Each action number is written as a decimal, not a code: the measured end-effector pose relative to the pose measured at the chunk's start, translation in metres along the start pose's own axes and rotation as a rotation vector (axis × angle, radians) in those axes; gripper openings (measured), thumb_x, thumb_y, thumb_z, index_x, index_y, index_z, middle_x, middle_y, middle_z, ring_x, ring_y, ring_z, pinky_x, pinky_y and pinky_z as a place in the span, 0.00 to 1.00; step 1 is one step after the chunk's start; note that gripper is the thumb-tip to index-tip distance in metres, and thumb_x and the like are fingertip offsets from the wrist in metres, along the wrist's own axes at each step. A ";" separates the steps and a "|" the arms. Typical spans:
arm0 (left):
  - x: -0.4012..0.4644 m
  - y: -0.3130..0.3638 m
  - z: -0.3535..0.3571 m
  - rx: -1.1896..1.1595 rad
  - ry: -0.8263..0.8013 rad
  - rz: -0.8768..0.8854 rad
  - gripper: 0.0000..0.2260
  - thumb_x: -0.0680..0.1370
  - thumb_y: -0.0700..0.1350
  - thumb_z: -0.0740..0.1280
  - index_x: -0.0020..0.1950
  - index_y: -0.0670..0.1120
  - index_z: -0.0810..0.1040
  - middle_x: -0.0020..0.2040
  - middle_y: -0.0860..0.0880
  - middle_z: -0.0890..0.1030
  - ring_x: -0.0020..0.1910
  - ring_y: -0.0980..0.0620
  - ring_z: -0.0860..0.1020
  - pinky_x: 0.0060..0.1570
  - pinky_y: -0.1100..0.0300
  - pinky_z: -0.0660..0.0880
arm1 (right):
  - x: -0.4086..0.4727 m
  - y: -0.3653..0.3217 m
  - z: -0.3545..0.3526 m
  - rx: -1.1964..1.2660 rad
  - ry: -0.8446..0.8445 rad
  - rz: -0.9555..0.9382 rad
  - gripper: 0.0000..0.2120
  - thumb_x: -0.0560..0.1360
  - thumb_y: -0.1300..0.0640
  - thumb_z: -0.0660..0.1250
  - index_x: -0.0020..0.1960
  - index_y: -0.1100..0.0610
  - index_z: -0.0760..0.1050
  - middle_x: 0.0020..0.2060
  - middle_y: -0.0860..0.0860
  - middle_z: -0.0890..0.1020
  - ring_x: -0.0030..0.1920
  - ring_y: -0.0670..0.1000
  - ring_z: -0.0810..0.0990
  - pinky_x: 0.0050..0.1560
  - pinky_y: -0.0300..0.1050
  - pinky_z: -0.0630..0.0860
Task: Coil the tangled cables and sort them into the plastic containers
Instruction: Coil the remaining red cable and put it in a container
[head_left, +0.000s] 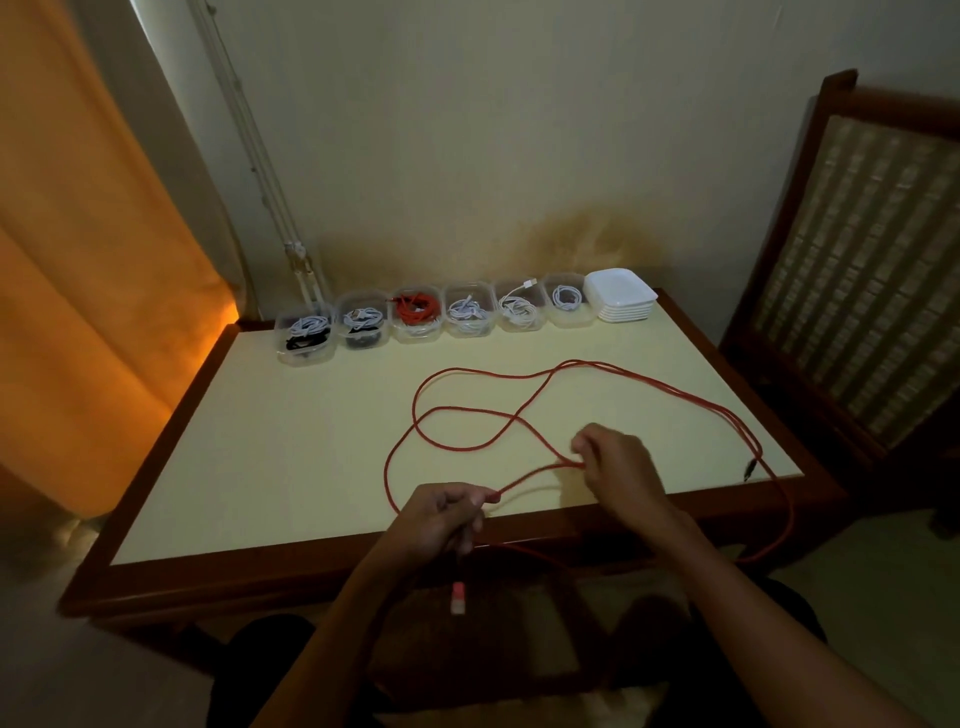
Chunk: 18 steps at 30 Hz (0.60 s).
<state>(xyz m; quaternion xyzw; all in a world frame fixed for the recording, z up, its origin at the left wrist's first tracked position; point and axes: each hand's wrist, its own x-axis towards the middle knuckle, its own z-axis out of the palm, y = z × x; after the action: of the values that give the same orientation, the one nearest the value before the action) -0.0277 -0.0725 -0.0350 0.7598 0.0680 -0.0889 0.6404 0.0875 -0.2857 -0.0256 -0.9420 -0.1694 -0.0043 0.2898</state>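
Observation:
A long red cable (470, 447) lies in loose loops across the pale yellow table top (291, 441). My left hand (444, 517) grips the cable near one end at the table's front edge, and its red and white plug (457, 598) hangs below my fingers. My right hand (613, 465) pinches a strand of the same cable a little farther in and to the right. The cable's dark far plug (748, 470) lies at the right edge, and one strand droops over that edge. Several clear plastic containers (415, 312) with coiled cables line the back of the table.
A stack of white lids (621, 293) stands at the right end of the container row. A wooden chair with a woven back (857, 260) is to the right of the table. An orange curtain (88, 260) hangs at the left.

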 end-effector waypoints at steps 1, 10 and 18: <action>-0.001 -0.001 -0.001 -0.003 0.001 -0.009 0.10 0.83 0.42 0.59 0.56 0.43 0.80 0.31 0.51 0.78 0.28 0.55 0.74 0.35 0.61 0.72 | 0.002 0.003 -0.002 -0.123 0.040 0.074 0.07 0.81 0.57 0.62 0.52 0.53 0.78 0.43 0.48 0.83 0.43 0.47 0.79 0.46 0.43 0.74; -0.002 0.005 0.008 -0.124 0.069 -0.047 0.09 0.82 0.39 0.61 0.54 0.41 0.81 0.40 0.44 0.82 0.31 0.52 0.77 0.34 0.61 0.75 | -0.019 -0.026 0.002 0.227 -0.619 -0.195 0.12 0.80 0.48 0.64 0.59 0.51 0.80 0.44 0.47 0.85 0.45 0.42 0.82 0.51 0.42 0.77; -0.009 0.018 0.010 -0.530 -0.081 -0.037 0.08 0.82 0.40 0.57 0.53 0.36 0.73 0.37 0.42 0.77 0.36 0.46 0.79 0.37 0.58 0.77 | -0.007 -0.020 0.001 0.607 -0.228 0.035 0.09 0.80 0.54 0.64 0.50 0.52 0.84 0.37 0.53 0.82 0.38 0.48 0.78 0.36 0.36 0.74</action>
<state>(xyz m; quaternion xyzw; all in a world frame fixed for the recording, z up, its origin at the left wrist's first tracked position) -0.0331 -0.0853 -0.0177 0.5602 0.0770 -0.1100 0.8174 0.0745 -0.2713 -0.0162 -0.8099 -0.1781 0.1570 0.5364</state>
